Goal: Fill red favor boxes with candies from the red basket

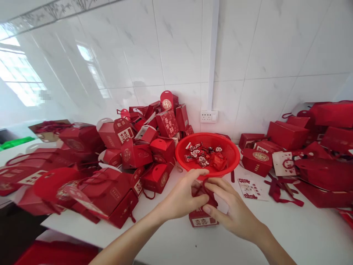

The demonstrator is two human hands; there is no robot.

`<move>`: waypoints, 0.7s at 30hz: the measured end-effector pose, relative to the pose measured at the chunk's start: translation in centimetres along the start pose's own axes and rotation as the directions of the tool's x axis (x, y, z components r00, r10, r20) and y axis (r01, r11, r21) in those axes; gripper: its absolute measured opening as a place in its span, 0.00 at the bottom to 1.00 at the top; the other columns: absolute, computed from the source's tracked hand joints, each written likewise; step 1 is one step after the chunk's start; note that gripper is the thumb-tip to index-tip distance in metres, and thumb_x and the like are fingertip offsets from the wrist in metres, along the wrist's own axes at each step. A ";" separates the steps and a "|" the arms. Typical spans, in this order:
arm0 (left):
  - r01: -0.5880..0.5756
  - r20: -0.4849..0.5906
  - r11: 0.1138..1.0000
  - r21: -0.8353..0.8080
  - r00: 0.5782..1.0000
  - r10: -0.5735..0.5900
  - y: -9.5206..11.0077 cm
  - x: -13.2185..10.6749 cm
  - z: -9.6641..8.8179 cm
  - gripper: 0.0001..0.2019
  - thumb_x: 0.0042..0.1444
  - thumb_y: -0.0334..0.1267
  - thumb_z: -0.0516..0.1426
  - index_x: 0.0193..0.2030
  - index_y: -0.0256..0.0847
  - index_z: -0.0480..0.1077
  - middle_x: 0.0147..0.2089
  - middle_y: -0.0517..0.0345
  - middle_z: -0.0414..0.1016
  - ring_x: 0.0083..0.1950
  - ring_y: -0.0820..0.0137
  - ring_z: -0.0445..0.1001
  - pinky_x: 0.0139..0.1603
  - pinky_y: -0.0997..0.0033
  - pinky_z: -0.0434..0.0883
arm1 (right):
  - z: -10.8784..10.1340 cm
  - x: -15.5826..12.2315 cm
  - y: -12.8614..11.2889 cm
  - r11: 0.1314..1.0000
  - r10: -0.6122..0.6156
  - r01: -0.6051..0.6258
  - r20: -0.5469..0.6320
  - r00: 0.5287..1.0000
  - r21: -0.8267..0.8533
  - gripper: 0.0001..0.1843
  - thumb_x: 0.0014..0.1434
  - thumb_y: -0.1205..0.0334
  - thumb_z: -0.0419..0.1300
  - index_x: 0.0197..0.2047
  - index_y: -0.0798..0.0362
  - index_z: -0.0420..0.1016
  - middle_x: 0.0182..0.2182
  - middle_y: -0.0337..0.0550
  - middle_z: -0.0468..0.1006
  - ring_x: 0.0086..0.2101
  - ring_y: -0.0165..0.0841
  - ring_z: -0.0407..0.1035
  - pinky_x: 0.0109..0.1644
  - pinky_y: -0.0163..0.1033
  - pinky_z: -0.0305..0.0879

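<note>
A small red gift box [204, 222], with pale double-happiness printing on its near side, stands on the table in front of me. My left hand [183, 195] is curved round the left of its top, thumb and fingers bent against it. From the right, my right hand [234, 208] closes on the same top, its fingertips by a dark red ribbon loop [204, 183]. The fingers partly hide the loop and the upper flaps. Just behind the hands is a red plastic basket [179, 162] holding several wrapped candies [202, 161].
Many red gift boxes [162, 149] are piled on the left of the white table [171, 246]. More boxes [288, 134] are heaped at right, near a printed card [252, 189] and loose red ribbon [284, 193]. A tiled wall with a socket [209, 116] stands behind.
</note>
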State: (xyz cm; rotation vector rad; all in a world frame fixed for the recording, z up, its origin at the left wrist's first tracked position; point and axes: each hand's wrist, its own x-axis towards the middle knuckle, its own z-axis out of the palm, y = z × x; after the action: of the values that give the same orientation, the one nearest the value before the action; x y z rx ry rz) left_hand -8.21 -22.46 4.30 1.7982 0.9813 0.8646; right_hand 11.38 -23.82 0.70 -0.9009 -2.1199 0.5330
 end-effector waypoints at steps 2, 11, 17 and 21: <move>0.036 -0.009 0.992 -0.117 0.999 -0.037 0.0 0.1 0.2 0.29 0.52 0.29 0.60 0.62 0.41 0.63 0.48 0.52 0.77 0.43 0.66 0.79 0.45 0.65 0.76 | 0.2 0.0 0.1 0.999 -0.010 0.009 -0.011 1.000 -0.043 0.23 0.66 0.49 0.61 0.61 0.46 0.73 0.57 0.51 0.74 0.56 0.45 0.70 0.59 0.51 0.71; -0.017 -0.188 0.969 -0.247 0.982 -0.030 -0.4 1.1 0.5 0.19 0.51 0.31 0.63 0.51 0.39 0.71 0.46 0.53 0.77 0.39 0.71 0.77 0.43 0.69 0.74 | 0.6 -0.5 1.5 0.994 -0.005 -0.001 -0.057 0.998 -0.106 0.32 0.65 0.45 0.61 0.68 0.49 0.67 0.63 0.54 0.71 0.61 0.48 0.67 0.62 0.54 0.70; -0.029 -0.215 0.949 -0.315 0.976 -0.042 0.0 1.4 -0.2 0.16 0.52 0.35 0.65 0.47 0.40 0.72 0.38 0.57 0.77 0.37 0.70 0.77 0.41 0.71 0.72 | 0.9 -1.0 2.4 0.997 0.046 -0.050 -0.074 0.996 -0.056 0.35 0.62 0.44 0.64 0.68 0.46 0.67 0.65 0.52 0.69 0.63 0.48 0.65 0.64 0.56 0.69; -0.045 -0.222 0.960 -0.275 0.975 -0.018 0.3 1.3 -0.7 0.14 0.50 0.34 0.65 0.45 0.40 0.74 0.51 0.53 0.76 0.42 0.69 0.78 0.44 0.70 0.72 | 1.0 -1.5 2.9 0.999 0.039 -0.042 -0.102 0.994 -0.024 0.33 0.61 0.45 0.65 0.66 0.44 0.69 0.64 0.51 0.71 0.62 0.47 0.67 0.63 0.55 0.70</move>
State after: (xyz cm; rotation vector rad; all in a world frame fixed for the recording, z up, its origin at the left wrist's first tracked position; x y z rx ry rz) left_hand -8.13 -21.15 5.00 1.4927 0.9341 1.1716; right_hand 12.52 -23.12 -2.45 -0.9677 -2.0252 0.4710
